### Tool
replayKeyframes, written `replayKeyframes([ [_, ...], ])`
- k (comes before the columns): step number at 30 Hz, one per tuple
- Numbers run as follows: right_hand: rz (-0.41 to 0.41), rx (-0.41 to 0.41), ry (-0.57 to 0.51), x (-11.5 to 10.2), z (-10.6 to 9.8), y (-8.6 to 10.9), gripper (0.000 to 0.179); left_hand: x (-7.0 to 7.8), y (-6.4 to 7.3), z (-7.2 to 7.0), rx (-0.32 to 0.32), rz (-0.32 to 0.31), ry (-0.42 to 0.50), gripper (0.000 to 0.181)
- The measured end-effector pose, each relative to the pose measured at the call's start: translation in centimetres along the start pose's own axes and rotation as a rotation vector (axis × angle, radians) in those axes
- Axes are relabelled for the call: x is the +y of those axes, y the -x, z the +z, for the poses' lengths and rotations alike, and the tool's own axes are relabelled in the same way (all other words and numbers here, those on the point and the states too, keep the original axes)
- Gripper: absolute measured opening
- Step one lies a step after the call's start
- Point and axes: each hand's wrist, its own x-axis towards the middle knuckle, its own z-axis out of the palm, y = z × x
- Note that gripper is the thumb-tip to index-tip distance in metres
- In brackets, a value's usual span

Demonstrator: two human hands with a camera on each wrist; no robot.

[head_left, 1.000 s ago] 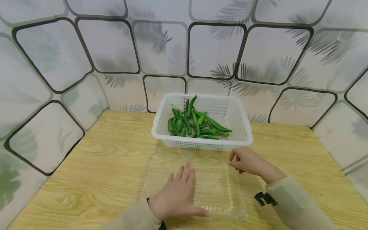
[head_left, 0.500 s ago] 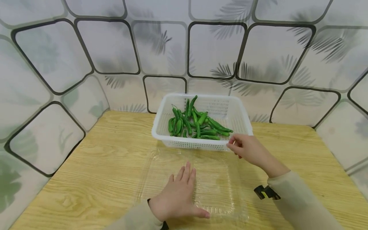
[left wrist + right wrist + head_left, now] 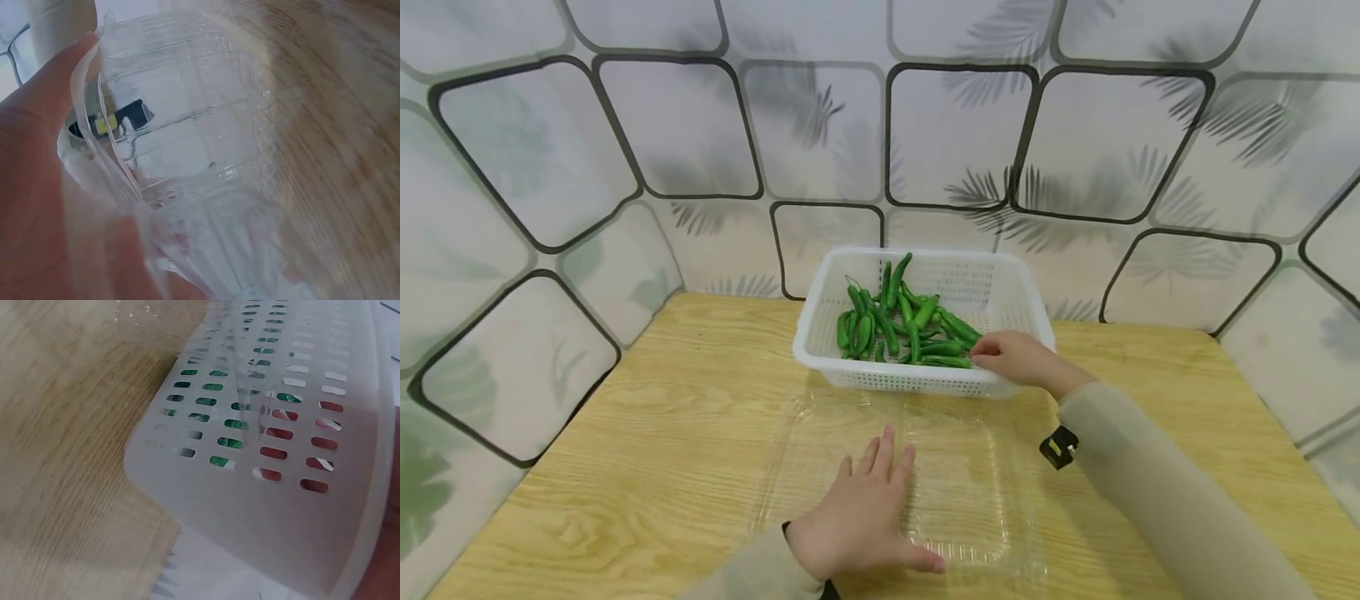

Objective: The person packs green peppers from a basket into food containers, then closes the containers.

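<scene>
Partly inside the white basket (image 3: 917, 381), right hand (image 3: 1021, 360) beside green peppers (image 3: 914, 337).

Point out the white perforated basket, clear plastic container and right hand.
White perforated basket (image 3: 910, 381), head view: front wall.
Clear plastic container (image 3: 958, 479), head view: flat middle.
Right hand (image 3: 1018, 357), head view: back of hand.

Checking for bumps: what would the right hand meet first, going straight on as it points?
Probably the green peppers in the white basket, just ahead of the right hand; whether they touch is unclear.
</scene>
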Motion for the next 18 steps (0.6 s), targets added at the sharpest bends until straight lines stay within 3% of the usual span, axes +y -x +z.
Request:
replayKeyframes([
  [7, 0.068, -0.168, 0.018, 0.5, 0.2, -2.0, 0.038, 0.0, 0.0, 0.1, 0.006, 0.003, -0.006, 0.119],
  [12, 0.076, -0.233, 0.041, 0.8, 0.4, -2.7, 0.042, 0.1, 0.0, 0.2, 0.01, 0.001, -0.014, 0.119],
  [18, 0.123, -0.289, -0.045, 1.1, 0.4, -3.1, 0.041, 0.0, -0.1, 0.1, 0.005, 0.0, -0.022, 0.118],
])
